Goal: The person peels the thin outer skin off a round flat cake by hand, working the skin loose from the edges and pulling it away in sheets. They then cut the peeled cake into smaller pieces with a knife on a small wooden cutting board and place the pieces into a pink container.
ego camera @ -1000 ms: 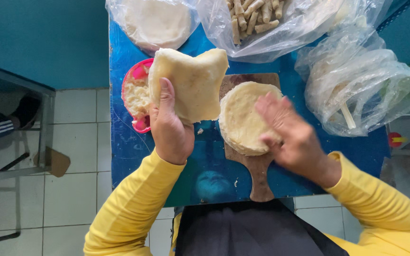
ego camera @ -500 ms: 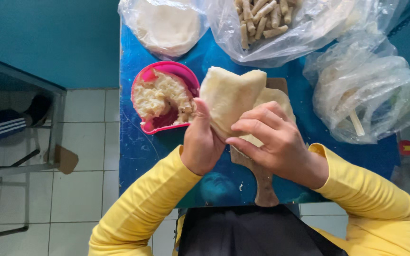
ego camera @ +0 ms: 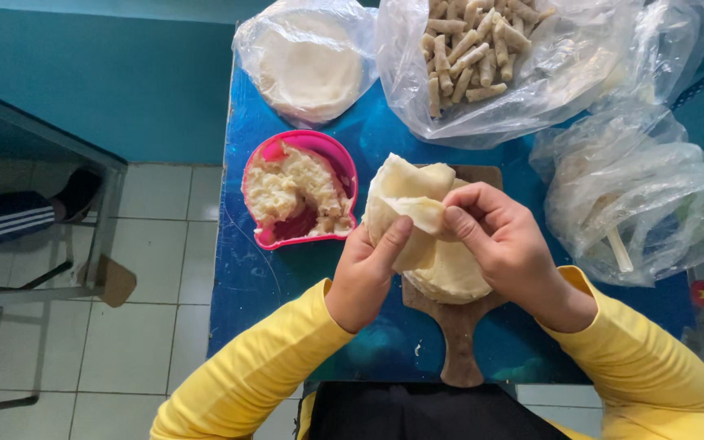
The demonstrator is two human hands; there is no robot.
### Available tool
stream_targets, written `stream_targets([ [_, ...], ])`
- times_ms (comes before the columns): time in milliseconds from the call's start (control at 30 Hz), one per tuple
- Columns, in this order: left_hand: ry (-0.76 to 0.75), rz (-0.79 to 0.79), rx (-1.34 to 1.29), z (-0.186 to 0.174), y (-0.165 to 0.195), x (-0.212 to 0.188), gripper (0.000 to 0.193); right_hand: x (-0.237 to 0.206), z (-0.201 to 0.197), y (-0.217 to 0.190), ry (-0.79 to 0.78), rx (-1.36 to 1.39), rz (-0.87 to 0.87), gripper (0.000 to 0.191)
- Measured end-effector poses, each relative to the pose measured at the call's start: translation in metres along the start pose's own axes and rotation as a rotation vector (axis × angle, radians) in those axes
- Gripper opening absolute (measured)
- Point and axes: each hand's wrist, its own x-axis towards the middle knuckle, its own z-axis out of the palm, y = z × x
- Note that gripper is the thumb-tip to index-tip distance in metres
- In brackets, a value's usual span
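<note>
Left hand and right hand, fingers clenched on a thin folded dough sheet held above the stacked sheets on the wooden board; overtight pinching could tear it.

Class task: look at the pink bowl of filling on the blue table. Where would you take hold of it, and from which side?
Probably the pink bowl is best gripped at its bare left rim, coming from the table's open left edge: the rim stands clear there, while both hands and the wrapper crowd its right side.
</note>
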Motion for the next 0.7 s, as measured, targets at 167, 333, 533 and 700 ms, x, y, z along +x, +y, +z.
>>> stream_targets([
  [167, -0.012, 0.077, 0.102, 0.002, -0.007, 0.001, 0.037, -0.004, 0.003, 0.006, -0.068, 0.005, -0.044, 0.03],
  [333, -0.056, 0.014, 0.07, -0.001, 0.004, -0.002, 0.042, -0.004, -0.013, 0.006, -0.003, 0.033, -0.04, 0.016],
  [533, 0.028, -0.054, -0.254, -0.001, 0.027, 0.007, 0.048, 0.012, -0.041, -0.002, 0.017, 0.72, 0.083, 0.016],
  [700, 0.155, -0.006, -0.392, 0.003, 0.042, 0.016, 0.049, 0.021, -0.069, -0.022, 0.156, 0.759, 0.237, 0.029],
])
